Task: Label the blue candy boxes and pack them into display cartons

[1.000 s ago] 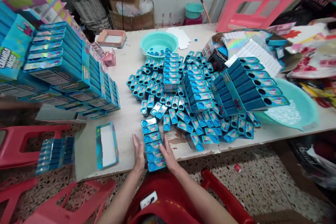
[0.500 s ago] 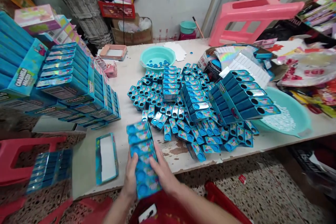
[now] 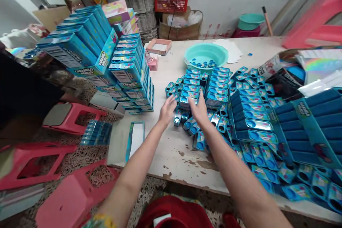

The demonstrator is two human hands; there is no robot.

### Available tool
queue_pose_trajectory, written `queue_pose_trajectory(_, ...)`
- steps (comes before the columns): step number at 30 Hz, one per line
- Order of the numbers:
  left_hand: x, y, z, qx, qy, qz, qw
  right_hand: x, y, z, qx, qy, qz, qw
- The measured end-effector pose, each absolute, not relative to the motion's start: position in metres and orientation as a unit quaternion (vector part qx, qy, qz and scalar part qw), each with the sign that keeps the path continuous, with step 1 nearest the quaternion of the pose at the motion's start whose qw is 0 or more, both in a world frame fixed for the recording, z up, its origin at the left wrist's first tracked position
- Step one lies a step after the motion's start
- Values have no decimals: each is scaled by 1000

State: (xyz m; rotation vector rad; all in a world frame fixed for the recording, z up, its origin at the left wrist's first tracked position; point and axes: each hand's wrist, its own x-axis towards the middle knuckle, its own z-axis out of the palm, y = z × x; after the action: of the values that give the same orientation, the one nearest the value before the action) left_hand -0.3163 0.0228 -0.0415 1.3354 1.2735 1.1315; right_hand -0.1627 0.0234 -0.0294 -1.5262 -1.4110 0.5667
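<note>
My left hand (image 3: 168, 110) is over the table with its fingers apart and nothing in it, left of a row of blue boxes (image 3: 190, 87). At the front right edge of that row, my right hand (image 3: 198, 107) is spread and holds nothing; whether it touches the boxes I cannot tell. A second blue row (image 3: 217, 87) stands just to the right. Loose small blue boxes (image 3: 200, 140) lie around and under the rows. Behind them is a turquoise basin (image 3: 205, 51) with small blue pieces inside.
Tall stacks of filled blue cartons (image 3: 130, 74) stand at the table's left. An open shallow blue tray (image 3: 136, 137) lies at the left front edge. More blue cartons (image 3: 301, 128) fill the right. Pink stools (image 3: 64, 188) and a person's dark sleeve (image 3: 24, 78) are at far left.
The row of blue boxes that both hands held near the front edge now stands among the others, and the hands have let go. The view has turned left.
</note>
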Motion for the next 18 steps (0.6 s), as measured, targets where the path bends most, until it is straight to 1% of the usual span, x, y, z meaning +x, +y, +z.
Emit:
queue_pose_trajectory(1, -340, -6, -51, 565, 598, 422, 380, -172, -6, -33, -631, -569, 220, 479)
queue_pose_trajectory(2, -364, -35, -61, 569, 685, 355, 285, -184, -38, -38, -627, -575, 210, 482)
queue_pose_trajectory(3, -387, -62, -71, 555, 764, 258, 203, -196, -71, -46, -619, -584, 208, 483)
queue_pose_trajectory(4, -407, -85, -80, 536, 817, 148, 154, -209, -104, -55, -611, -592, 221, 477)
queue_pose_trajectory(5, -423, -104, -87, 526, 837, 39, 147, -221, -134, -65, -607, -596, 242, 467)
queue_pose_trajectory(6, -434, -117, -93, 519, 837, -47, 164, -231, -161, -75, -603, -599, 281, 446)
queue_pose_trajectory(7, -440, -125, -97, 513, 832, -111, 182, -239, -185, -84, -592, -605, 328, 421)
queue_pose_trajectory(8, -439, -129, -99, 521, 821, -147, 182, -243, -204, -91, -570, -614, 375, 396)
queue_pose_trajectory(10, -425, -131, -98, 573, 789, -161, 155, -239, -231, -99, -530, -637, 428, 360)
queue_pose_trajectory(12, -399, -130, -97, 632, 749, -145, 133, -222, -251, -99, -529, -642, 432, 348)
queue_pose_trajectory(14, -372, -131, -99, 663, 717, -145, 160, -197, -267, -97, -584, -610, 397, 360)
queue_pose_trajectory(16, -351, -133, -105, 670, 697, -150, 206, -167, -282, -99, -672, -536, 332, 388)
queue_pose_trajectory(18, -335, -138, -112, 684, 695, -106, 195, -132, -295, -106, -759, -438, 248, 413)
